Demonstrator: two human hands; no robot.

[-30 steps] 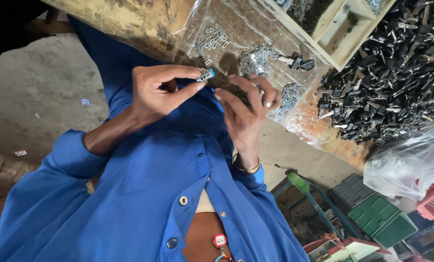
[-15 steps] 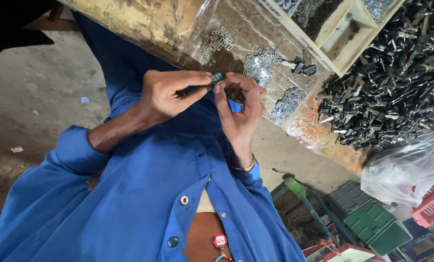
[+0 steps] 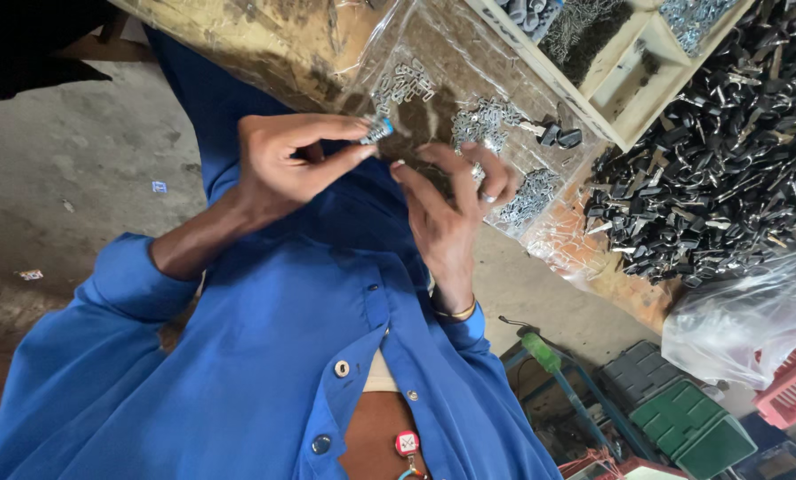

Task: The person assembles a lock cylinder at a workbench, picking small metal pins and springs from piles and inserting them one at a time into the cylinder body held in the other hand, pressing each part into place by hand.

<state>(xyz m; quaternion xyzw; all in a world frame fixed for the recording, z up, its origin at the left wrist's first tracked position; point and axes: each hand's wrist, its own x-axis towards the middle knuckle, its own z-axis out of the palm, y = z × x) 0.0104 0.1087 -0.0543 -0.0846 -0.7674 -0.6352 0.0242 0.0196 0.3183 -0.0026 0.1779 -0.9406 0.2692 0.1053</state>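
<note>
- The left hand point(image 3: 282, 169) pinches a small silver part with a blue end point(image 3: 376, 131) between thumb and fingertips.
- The right hand point(image 3: 451, 209) is just beside it, fingers spread loosely, holding nothing that shows.
- Past the fingertips lies a clear bag of little metal clips point(image 3: 496, 116).
- A pile of black parts point(image 3: 727, 151) sits far off, beyond the right hand.

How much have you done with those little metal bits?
Looks done, perhaps: small silver pieces lie in clusters on the clear plastic sheet. In hand: the left hand pinches one blue-tipped metal piece; the right hand is open beside it. Likely left: the big heap of black parts.
</note>
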